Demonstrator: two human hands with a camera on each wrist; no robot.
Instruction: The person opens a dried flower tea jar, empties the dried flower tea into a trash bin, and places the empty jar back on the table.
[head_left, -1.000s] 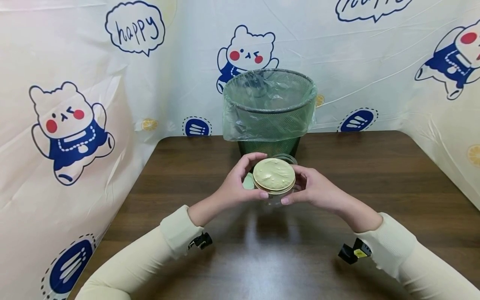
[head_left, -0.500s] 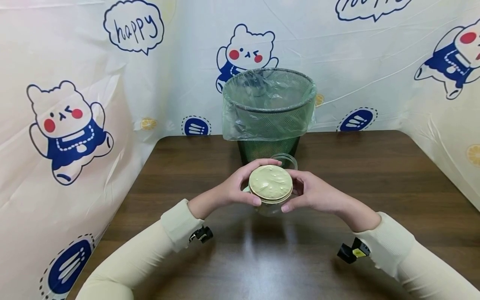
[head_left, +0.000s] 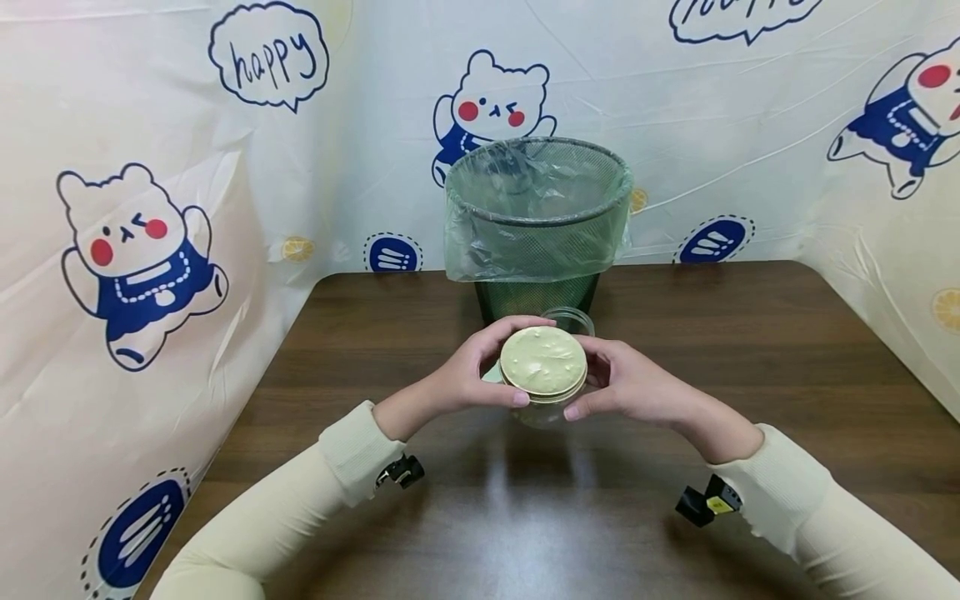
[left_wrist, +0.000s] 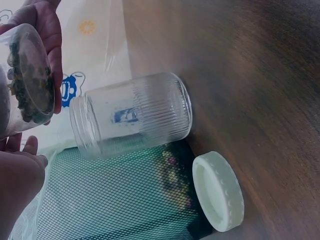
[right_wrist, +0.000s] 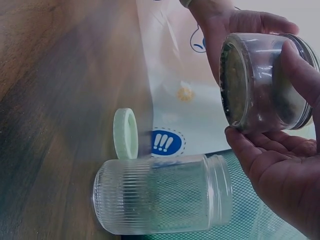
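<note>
Both hands grip a small clear jar (right_wrist: 262, 82) from its two sides, above the table. Its pale yellow-green lid (head_left: 543, 360) is on and faces up. Dark leafy bits (left_wrist: 30, 77) show in its bottom part. My left hand (head_left: 476, 371) curves round the left side, thumb in front. The right hand (head_left: 637, 383) has its thumb at the near right side. Behind the held jar stands a taller ribbed clear jar (left_wrist: 135, 117), upright and uncovered, partly hidden in the head view. A pale green lid (left_wrist: 218, 191) stands on its edge beside it.
At the back of the brown table (head_left: 750, 375) stands a mesh waste bin (head_left: 540, 250) lined with a green plastic bag, close behind the ribbed jar. A printed cloth (head_left: 360, 150) hangs round the back and sides.
The held jar has shifted slightly toward me and left, with both hands on it. Left-hand fingers now reach further round its far side. The other things have stayed put.
</note>
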